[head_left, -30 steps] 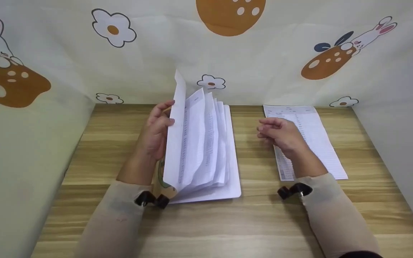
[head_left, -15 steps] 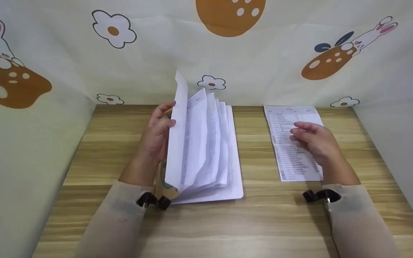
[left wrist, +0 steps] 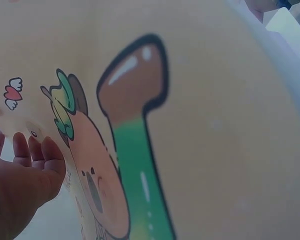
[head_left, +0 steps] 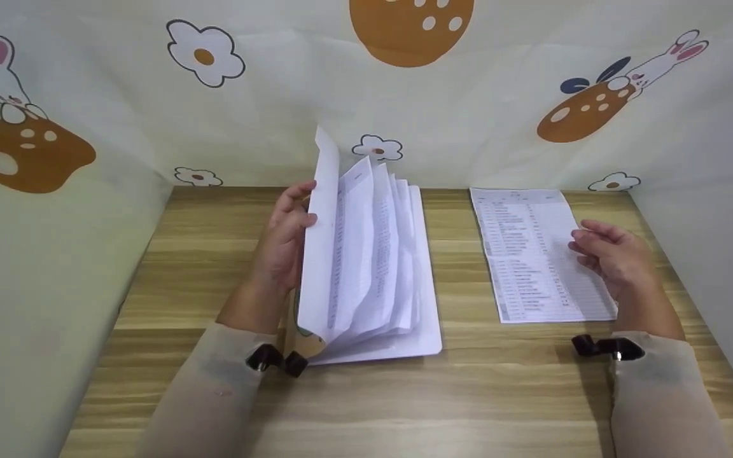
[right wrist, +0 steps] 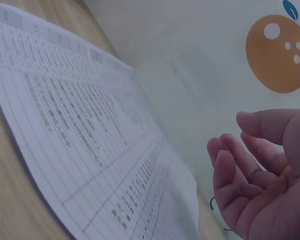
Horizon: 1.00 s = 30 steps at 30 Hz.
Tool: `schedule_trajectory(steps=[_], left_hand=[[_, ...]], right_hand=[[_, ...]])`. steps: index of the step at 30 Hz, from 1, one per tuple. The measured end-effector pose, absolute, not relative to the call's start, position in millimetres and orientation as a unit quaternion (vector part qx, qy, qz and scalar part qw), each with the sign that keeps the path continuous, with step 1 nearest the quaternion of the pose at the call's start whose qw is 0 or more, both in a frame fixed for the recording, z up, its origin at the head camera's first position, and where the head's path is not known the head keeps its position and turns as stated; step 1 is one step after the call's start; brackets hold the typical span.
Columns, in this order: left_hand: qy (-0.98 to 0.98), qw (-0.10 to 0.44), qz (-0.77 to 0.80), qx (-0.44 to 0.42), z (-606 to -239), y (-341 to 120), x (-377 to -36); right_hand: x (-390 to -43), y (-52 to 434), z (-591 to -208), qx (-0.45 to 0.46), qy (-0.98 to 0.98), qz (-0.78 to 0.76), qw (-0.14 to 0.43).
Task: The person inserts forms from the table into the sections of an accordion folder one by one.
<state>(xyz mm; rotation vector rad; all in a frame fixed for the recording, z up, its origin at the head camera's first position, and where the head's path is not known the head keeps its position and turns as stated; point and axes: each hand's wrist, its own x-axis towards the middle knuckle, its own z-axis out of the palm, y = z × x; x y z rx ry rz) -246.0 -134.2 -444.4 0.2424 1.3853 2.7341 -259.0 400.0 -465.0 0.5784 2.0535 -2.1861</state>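
A booklet [head_left: 373, 267] of printed pages lies open on the wooden table [head_left: 468, 394], its pages fanned upward. My left hand [head_left: 284, 242] holds the front cover upright from behind, thumb on its edge. In the left wrist view the cover [left wrist: 190, 125] shows a cartoon drawing, and my left hand [left wrist: 20, 175] lies against it. A loose printed sheet [head_left: 525, 254] lies flat to the right. My right hand [head_left: 614, 257] hovers over that sheet's right edge, fingers loosely curled, holding nothing. In the right wrist view the sheet [right wrist: 80, 125] lies below my right hand [right wrist: 260, 170].
Cloth walls [head_left: 468, 95] with flower and mushroom prints close in the table at the back, left and right. Bare wood runs along the front of the table and between the booklet and the sheet.
My right hand has moved to the right, from the gap beside the booklet across the loose sheet to its right edge. The left hand still holds the cover up.
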Motion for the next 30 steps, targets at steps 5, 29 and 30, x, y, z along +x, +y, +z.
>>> schedule_trajectory(steps=[5, 29, 30], left_hand=[[0.45, 0.023, 0.89, 0.072, -445, -131, -246], [0.446, 0.024, 0.892, 0.07, -446, -129, -245], [0.447, 0.024, 0.891, 0.07, -446, -129, -245]], right_hand=[[-258, 418, -473, 0.202, 0.647, -0.735, 0.023], [-257, 431, -489, 0.258, 0.886, -0.375, 0.087], [-256, 429, -489, 0.255, 0.888, -0.371, 0.091]])
